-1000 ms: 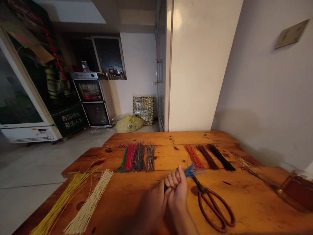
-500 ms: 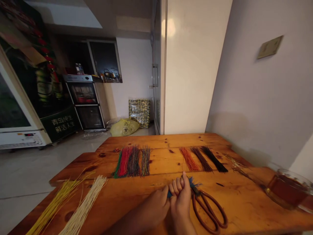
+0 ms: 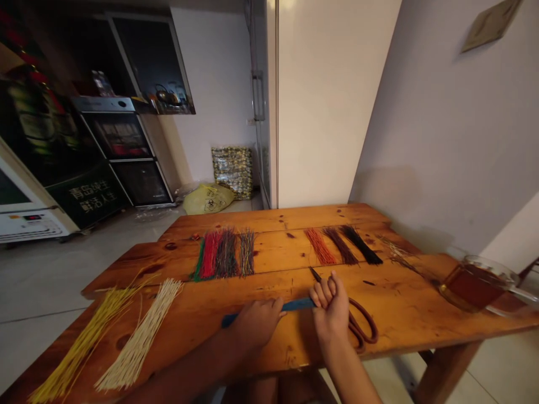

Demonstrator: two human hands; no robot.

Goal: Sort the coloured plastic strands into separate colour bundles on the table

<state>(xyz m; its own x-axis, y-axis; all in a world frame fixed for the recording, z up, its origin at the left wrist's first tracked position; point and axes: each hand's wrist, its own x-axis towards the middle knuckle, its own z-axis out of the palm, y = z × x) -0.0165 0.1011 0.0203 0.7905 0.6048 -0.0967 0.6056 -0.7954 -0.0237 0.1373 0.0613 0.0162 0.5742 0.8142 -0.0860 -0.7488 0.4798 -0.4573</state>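
Note:
A blue bundle of thin strands [image 3: 298, 304] runs crosswise between my hands above the table's near part. My left hand [image 3: 257, 322] is closed around its left part, with a blue end sticking out past the wrist side. My right hand [image 3: 329, 300] is closed on the right end, knuckles up, and hides that tip. Behind the right hand lies a pair of scissors [image 3: 370, 325] with brown loop handles; one dark blade point shows to the left of the fingers. Its middle is hidden.
Yellow strands [image 3: 90, 336] and cream strands [image 3: 141, 336] lie at the left. Farther back are red strands [image 3: 210, 255], mixed dark strands [image 3: 226, 255], orange strands [image 3: 320, 247], brown strands [image 3: 342, 247] and black strands [image 3: 362, 245]. A glass mug [image 3: 475, 286] of dark liquid stands right.
My hands have moved apart, baring a stretch of the blue bundle between them. The frayed blue end at the right no longer shows. The view has tilted down.

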